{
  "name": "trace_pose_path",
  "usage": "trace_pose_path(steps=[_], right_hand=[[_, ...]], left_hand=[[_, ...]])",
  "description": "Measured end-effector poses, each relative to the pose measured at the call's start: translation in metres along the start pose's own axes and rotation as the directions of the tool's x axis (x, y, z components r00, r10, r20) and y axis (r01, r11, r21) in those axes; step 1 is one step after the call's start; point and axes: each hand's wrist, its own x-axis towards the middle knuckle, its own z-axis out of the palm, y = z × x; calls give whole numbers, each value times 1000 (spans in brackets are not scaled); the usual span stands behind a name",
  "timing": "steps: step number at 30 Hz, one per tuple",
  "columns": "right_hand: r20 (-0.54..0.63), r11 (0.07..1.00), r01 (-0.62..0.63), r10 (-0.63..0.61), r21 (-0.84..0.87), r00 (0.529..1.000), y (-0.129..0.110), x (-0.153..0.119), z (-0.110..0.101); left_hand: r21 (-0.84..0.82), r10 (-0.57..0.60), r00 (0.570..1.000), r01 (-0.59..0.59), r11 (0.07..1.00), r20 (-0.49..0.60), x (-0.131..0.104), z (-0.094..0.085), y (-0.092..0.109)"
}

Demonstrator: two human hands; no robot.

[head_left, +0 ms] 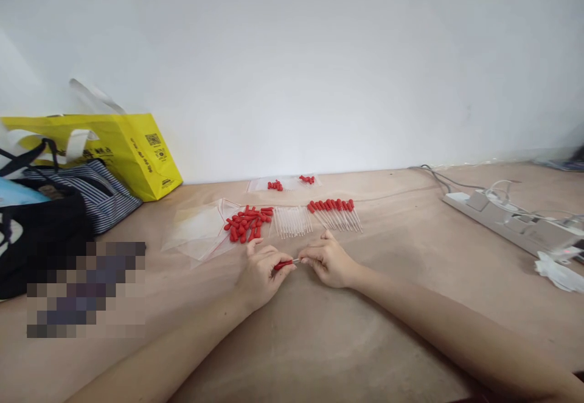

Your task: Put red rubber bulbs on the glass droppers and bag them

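In the head view my left hand (264, 272) pinches a red rubber dropper bulb (283, 264). My right hand (331, 261) grips a thin glass dropper tube (297, 261), most of it hidden by the fingers. The tube's end meets the bulb's mouth; how deep it sits I cannot tell. Beyond my left hand lies a heap of loose red bulbs (246, 223) on clear plastic bags (196, 233). A row of bare glass tubes (292, 222) lies beside the heap. Right of it, several droppers with red bulbs fitted (337, 211) lie side by side.
Near the wall, another clear bag (260, 185) carries small clusters of red bulbs (275, 185). At left stand a yellow bag (150, 154), a striped pouch (104, 193) and a black bag (45, 233). A white power strip (483, 213) with cables and a crumpled tissue (559, 274) lie at right.
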Motion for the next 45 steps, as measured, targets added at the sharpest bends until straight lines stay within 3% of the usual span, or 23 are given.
trace_pose_path(steps=[7, 12, 15, 17, 21, 27, 30, 37, 41, 45], right_hand=[[75, 998, -40, 36, 48, 997, -1, 3, -5], [74, 993, -8, 17, -117, 997, 1, 10, -12], [48, 982, -123, 131, -143, 990, 9, 18, -16], [-19, 943, -306, 306, -128, 952, 20, 25, -19], [-137, 743, -651, 636, -154, 759, 45, 41, -25], [-193, 610, -771, 747, -185, 637, 66, 51, -20], [-193, 577, -792, 769, -200, 609, 70, 51, -17], [-198, 564, -793, 771, -230, 606, 64, 52, -21], [-192, 529, -817, 798, -230, 571, 57, 58, -20], [-106, 515, -836, 836, -189, 538, 54, 70, -15]], left_hand=[[13, 28, 999, -28, 1000, 15, 3, -1, 0], [62, -70, 997, 68, 996, 16, 5, -1, -4], [119, -173, 984, 175, 977, -30, 5, 0, -10], [134, -249, 967, 255, 958, -59, 5, 0, -14], [142, -308, 951, 310, 940, -38, 5, 0, -16], [196, -349, 936, 349, 916, -37, 4, -1, -18], [278, -371, 924, 382, 882, -93, 5, -1, -26], [412, -363, 919, 394, 822, -154, 16, -10, -51], [484, -336, 938, 335, 809, -88, 35, -16, -64], [529, -291, 956, 226, 818, 41, 55, -16, -78]])
